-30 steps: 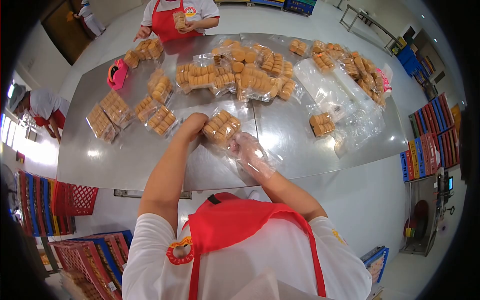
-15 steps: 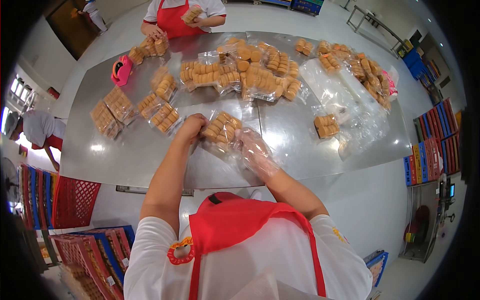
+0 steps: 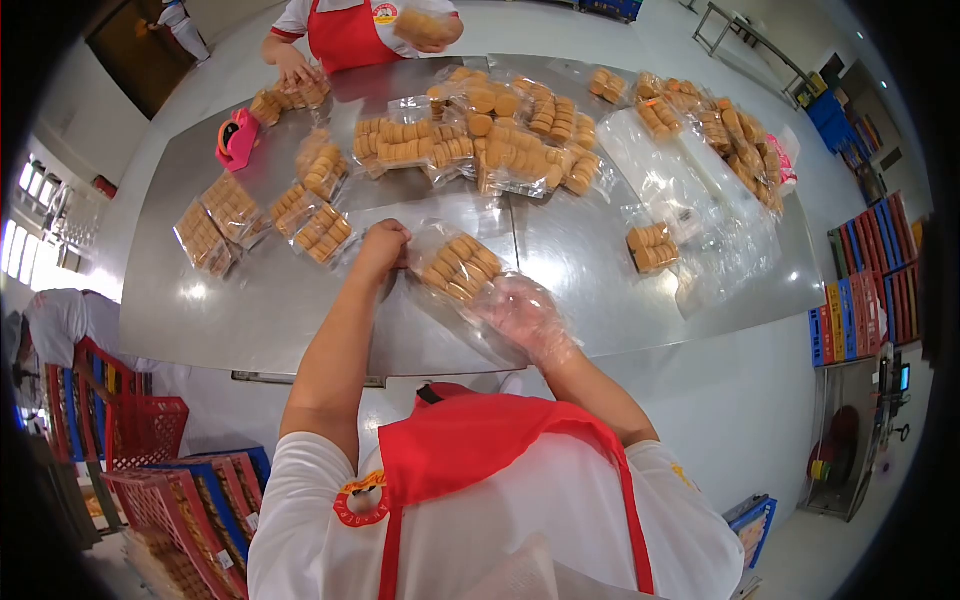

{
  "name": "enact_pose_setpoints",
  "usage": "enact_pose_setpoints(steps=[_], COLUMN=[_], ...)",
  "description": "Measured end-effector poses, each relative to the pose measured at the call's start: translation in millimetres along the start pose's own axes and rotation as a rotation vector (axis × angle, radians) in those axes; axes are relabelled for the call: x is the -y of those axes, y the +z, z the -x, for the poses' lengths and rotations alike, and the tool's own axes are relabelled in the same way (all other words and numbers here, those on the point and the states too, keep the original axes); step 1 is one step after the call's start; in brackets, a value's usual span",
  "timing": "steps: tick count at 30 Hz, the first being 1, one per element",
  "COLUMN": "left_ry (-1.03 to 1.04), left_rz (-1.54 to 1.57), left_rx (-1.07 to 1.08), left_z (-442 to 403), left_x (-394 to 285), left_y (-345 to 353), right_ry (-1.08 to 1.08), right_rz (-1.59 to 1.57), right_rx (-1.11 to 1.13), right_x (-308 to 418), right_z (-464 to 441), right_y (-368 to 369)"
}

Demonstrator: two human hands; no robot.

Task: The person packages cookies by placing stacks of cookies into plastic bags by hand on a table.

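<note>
Just above the near part of the steel table, a clear plastic bag of round golden cookies (image 3: 462, 267) is between my two hands. My left hand (image 3: 385, 247), bare, has its fingers closed on the bag's left edge. Wearing a clear plastic glove, my right hand (image 3: 527, 312) grips the lower right side of the same bag; its fingertips are partly hidden by the film. The cookies lie in neat rows inside. To the left are more filled bags (image 3: 325, 234) lying flat, and to the right a small bag of cookies (image 3: 652, 248).
Bagged cookies (image 3: 520, 150) are heaped across the middle of the steel table (image 3: 250, 320), beside a pink tape dispenser (image 3: 237, 140). Clear plastic bags (image 3: 715, 225) lie at right. Opposite, a co-worker in a red apron (image 3: 350, 40) handles bags. Stacked crates (image 3: 190, 510) stand at lower left.
The bag has tilted and shifted slightly right and down, with my right hand moving lower right. The co-worker opposite has swung a bag to the right. At left, another person has moved beside the crates.
</note>
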State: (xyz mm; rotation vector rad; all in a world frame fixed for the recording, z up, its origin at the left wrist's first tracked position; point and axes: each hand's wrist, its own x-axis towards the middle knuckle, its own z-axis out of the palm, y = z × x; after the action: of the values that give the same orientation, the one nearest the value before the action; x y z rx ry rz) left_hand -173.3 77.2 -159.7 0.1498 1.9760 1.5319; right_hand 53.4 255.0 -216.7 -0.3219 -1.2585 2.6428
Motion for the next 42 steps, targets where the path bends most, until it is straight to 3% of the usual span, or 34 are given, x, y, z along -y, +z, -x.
enact_pose_setpoints(steps=[2, 4, 7, 8, 10, 12, 15, 17, 19, 21, 23, 27, 31, 34, 37, 38, 40, 42], left_ry=[-0.001, 0.005, 0.013, 0.011, 0.03, 0.073, 0.706, 0.718, 0.59, 0.254, 0.3, 0.203, 0.176, 0.106, 0.732, 0.895, 1.182, 1.115], left_rz=[-0.005, -0.003, 0.013, 0.019, 0.001, -0.048, -0.587, -0.332, 0.131, 0.458, 0.481, 0.641, 0.746, 0.586, -0.108, -0.329, -0.786, -1.001], left_rx=[-0.117, -0.167, -0.148, -0.147, -0.168, -0.211, -0.6, -0.384, -0.074, 0.336, 0.438, 0.732, 0.509, 0.625, -0.001, 0.016, 0.059, 0.17], left_z=[-5, -11, -17, -15, -11, -6, 27, 81, 117, 144, 158, 155, 166, 174, 188, 198, 222, 224], left_x=[3, 8, 12, 9, 4, 0, -12, -40, -49, -57, -78, -88, -76, -64, -83, -98, -124, -128], left_y=[-4, -12, -19, -19, -20, -19, -8, 12, 47, 67, 73, 54, 43, 29, 24, 24, 25, 24], right_ry=[0.013, 0.262, 0.14, 0.078, -0.08, -0.185, -0.248, -0.293, -0.325, -0.299, -0.273, -0.116, -0.02, -0.12, -0.374, -0.479, -0.51, -0.496], right_rz=[0.006, -0.443, -0.253, 0.09, 0.311, 0.186, 0.056, -0.055, -0.143, 0.032, 0.252, 0.227, 0.048, 0.046, 0.427, 0.599, 0.839, 0.987], right_rx=[-0.077, -0.203, -0.061, -0.131, -0.337, -0.544, -0.584, -0.485, -0.315, -0.355, -0.226, -0.058, -0.161, -0.147, -0.208, -0.251, -0.082, 0.121], right_x=[14, 49, 58, 68, 91, 131, 168, 180, 183, 180, 190, 189, 179, 161, 149, 149, 165, 171], right_z=[6, 17, 46, 58, 88, 118, 152, 162, 163, 151, 134, 111, 101, 89, 80, 77, 81, 87], right_y=[-1, 4, -46, -69, -53, -15, -14, -4, 10, 56, 117, 134, 129, 109, 86, 85, 101, 119])
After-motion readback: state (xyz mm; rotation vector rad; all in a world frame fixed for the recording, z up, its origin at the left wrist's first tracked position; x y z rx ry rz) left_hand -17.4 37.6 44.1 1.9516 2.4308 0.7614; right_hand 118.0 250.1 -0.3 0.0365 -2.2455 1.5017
